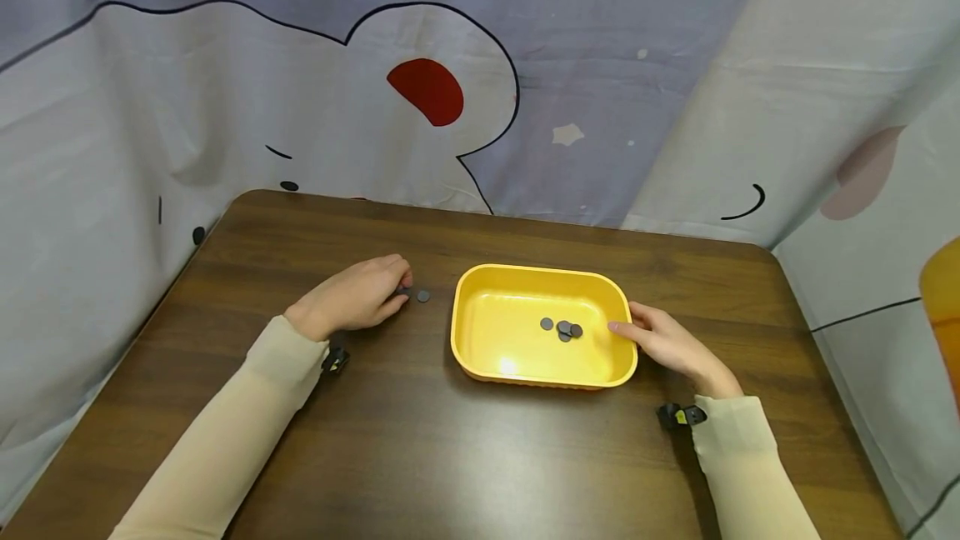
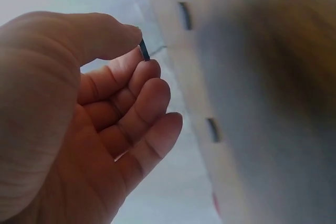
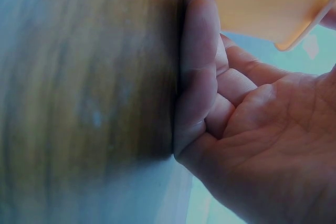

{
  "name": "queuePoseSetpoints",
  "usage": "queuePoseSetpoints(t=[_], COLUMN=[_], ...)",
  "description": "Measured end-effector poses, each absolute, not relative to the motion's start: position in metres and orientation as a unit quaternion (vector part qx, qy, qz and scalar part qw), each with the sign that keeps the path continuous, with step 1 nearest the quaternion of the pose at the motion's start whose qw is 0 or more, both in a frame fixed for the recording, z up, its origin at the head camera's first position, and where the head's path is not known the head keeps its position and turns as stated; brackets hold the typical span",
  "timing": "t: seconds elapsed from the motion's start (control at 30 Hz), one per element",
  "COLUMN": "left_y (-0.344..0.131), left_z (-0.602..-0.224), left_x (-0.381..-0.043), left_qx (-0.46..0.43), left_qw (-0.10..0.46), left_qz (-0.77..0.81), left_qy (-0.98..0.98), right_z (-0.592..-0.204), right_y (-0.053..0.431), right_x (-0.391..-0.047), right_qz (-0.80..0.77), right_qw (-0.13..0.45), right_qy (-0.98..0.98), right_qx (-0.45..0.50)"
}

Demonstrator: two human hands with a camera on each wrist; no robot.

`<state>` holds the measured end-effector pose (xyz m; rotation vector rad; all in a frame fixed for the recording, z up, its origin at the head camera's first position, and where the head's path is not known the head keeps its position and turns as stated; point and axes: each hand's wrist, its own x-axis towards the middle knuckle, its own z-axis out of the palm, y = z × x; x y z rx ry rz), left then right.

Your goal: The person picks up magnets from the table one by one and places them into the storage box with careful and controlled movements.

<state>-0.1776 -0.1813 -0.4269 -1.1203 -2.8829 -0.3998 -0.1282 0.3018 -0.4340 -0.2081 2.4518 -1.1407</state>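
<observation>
My left hand (image 1: 358, 294) is low over the table, left of a yellow plastic basin (image 1: 480, 363). Its thumb and fingertips pinch a small dark disc (image 2: 144, 49), seen edge-on in the left wrist view. Two more discs lie on the table near that hand, the upper disc (image 2: 185, 16) and the lower disc (image 2: 211, 130). My right hand (image 1: 671, 346) grips the basin's right end, thumb over the rim and fingers outside, with the hand's lower side against the table in the right wrist view. Several dark discs (image 1: 547, 324) lie on the basin floor, some overlapping.
The brown wooden table (image 1: 420, 457) meets a patterned curtain (image 1: 585, 82) along its back edge. A yellow-orange object (image 1: 943, 298) shows at the far right edge. Each wrist wears a small black device, the left device (image 1: 335, 359) and the right device (image 1: 681, 416).
</observation>
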Motion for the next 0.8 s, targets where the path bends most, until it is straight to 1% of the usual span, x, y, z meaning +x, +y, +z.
queuePoseSetpoints(t=[0.43, 0.53, 0.8], left_y=[-0.135, -0.121, -0.086], left_z=[-0.379, -0.371, -0.355], left_x=[-0.175, -0.176, -0.181], left_qx=[-0.419, -0.431, -0.445], left_qw=[0.053, 0.053, 0.030], left_qz=[-0.128, -0.131, -0.135], left_qy=[-0.897, -0.891, -0.885], right_z=[-0.435, -0.435, -0.433], right_y=[0.299, 0.298, 0.293], right_x=[-0.129, -0.128, -0.127], right_qz=[-0.412, -0.414, -0.416], right_qw=[0.210, 0.211, 0.211], right_qy=[0.883, 0.882, 0.882], right_qx=[-0.077, -0.072, -0.067])
